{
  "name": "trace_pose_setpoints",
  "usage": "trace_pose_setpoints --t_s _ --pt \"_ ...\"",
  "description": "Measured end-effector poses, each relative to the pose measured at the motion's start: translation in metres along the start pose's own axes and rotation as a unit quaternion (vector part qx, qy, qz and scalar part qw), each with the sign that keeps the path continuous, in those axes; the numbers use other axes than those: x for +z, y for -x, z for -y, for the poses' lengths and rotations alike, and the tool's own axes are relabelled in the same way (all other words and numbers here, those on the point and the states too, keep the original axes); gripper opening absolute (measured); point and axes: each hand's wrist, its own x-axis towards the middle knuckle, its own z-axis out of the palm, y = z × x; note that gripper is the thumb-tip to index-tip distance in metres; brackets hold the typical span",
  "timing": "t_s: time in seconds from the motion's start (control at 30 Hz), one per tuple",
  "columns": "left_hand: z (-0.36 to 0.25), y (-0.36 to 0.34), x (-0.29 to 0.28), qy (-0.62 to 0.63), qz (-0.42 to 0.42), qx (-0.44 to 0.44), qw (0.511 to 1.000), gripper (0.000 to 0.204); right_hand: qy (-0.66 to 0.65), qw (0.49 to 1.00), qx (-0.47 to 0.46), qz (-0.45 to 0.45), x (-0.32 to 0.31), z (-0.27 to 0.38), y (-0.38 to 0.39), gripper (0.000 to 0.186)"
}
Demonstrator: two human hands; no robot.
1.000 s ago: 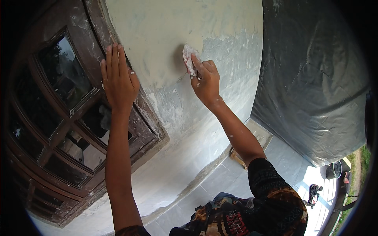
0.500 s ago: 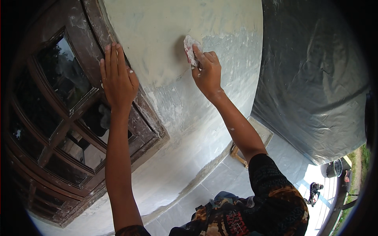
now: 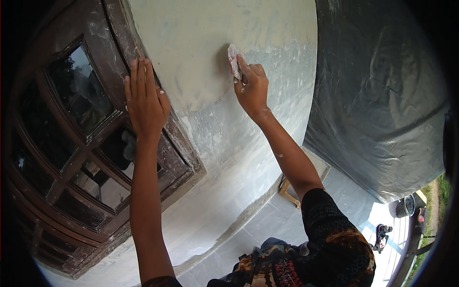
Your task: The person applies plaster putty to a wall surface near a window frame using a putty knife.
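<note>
My right hand (image 3: 252, 88) grips a flat putty scraper (image 3: 234, 61) smeared with white and showing some red. Its blade is against the upper part of the wall (image 3: 186, 67), where a cream coat meets a patchy grey-white area. The index finger lies along the back of the scraper. On the left, my left hand (image 3: 147, 105) rests flat on the brown wooden window frame (image 3: 122, 43), fingers stretched upward and side by side, holding nothing. White spots of paste cling to both hands.
Dark glass panes (image 3: 79, 88) fill the window at left. A dark plastic sheet (image 3: 377, 95) hangs on the right. Below are grey floor tiles (image 3: 260, 222), a small wooden stool (image 3: 290, 193) by the wall, and a dark bucket (image 3: 405, 206) at far right.
My left hand has slid slightly down along the window frame. The right hand and scraper stay at nearly the same spot on the wall; the view has shifted a little.
</note>
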Motion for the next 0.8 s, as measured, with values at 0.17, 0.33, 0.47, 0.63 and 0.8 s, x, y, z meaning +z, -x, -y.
trace_pose_setpoints --t_s 0.17,0.33,0.47,0.63,0.8 --pt "0.004 0.002 0.002 0.014 0.004 0.0 1.0 0.06 0.077 0.995 -0.008 0.056 0.017 -0.001 0.013 0.068" --pt "0.002 0.001 0.003 0.01 0.004 -0.002 1.0 0.06 -0.041 0.997 -0.033 0.058 0.0 0.017 0.046 0.072" --pt "0.002 -0.001 0.001 0.016 -0.005 0.001 1.0 0.06 0.006 1.0 -0.012 -0.009 0.005 -0.002 -0.007 0.068" --pt "0.004 0.002 0.001 0.006 0.002 -0.005 1.0 0.06 0.06 0.997 -0.009 0.057 0.017 -0.002 0.025 0.071" --pt "0.006 0.001 0.001 -0.002 0.006 -0.004 1.0 0.059 -0.034 0.996 -0.046 0.064 -0.001 0.023 0.055 0.074"
